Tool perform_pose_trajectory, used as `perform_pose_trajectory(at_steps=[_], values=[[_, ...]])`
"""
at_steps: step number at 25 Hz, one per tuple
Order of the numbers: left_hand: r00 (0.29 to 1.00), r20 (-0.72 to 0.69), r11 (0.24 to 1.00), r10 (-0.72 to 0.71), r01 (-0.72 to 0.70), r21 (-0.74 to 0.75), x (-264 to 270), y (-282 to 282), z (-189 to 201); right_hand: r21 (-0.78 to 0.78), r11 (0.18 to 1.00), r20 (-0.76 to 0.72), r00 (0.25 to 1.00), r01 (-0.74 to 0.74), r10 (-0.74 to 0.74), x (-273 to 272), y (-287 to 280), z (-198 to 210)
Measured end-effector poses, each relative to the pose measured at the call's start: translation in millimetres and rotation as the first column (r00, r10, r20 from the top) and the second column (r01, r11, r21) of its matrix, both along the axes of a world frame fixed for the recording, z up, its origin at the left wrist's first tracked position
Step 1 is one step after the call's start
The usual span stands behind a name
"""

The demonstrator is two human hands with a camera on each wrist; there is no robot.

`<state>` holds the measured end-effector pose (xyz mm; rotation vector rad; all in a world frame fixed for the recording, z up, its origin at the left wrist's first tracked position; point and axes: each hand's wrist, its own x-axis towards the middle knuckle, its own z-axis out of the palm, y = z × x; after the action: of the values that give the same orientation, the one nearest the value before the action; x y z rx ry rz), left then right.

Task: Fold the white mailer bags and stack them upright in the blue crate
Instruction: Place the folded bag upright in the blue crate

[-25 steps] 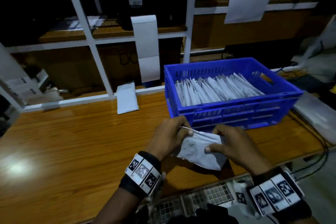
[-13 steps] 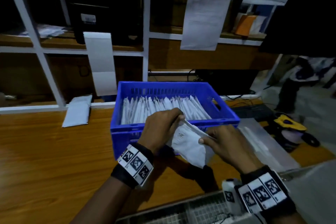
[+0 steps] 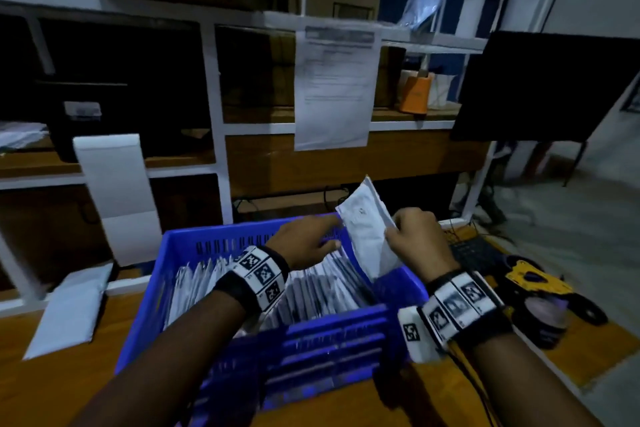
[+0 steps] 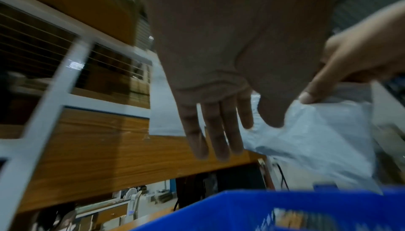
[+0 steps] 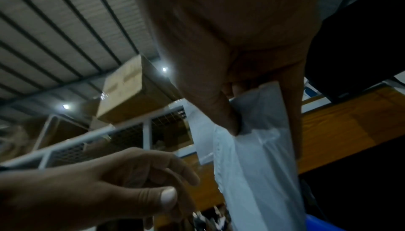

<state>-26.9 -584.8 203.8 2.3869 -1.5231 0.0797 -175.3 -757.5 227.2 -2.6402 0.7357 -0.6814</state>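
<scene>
Blue crate (image 3: 332,333) on wooden table (image 3: 62,388), row of folded mailers (image 3: 318,288) upright inside. Right hand (image 3: 415,243) pinches folded mailer bag (image 3: 369,236) over crate's right end; left hand (image 3: 304,243) loose-fingered beside it, grasping nothing. Flat mailer (image 3: 69,312) lies left; tape dispenser (image 3: 533,284) right.

Left wrist: fingers (image 4: 214,131) straight, crate rim (image 4: 252,205) blurred.

Right wrist: thumb and fingers (image 5: 228,113) clamp bag (image 5: 258,156); lower edge cut off.

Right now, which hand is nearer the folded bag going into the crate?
Right. The right hand pinches the bag by its right edge, over the crate. The left hand is open just left of the bag; whether it touches is unclear.
</scene>
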Motion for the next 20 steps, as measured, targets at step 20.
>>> perform_pose_trajectory(at_steps=[20], values=[[0.970, -0.243, 0.838, -0.019, 0.148, 0.525, 75.5, -122.1, -98.3, -0.083, 0.974, -0.650, 0.752, -0.209, 0.106, 141.1, -54.6, -60.4]])
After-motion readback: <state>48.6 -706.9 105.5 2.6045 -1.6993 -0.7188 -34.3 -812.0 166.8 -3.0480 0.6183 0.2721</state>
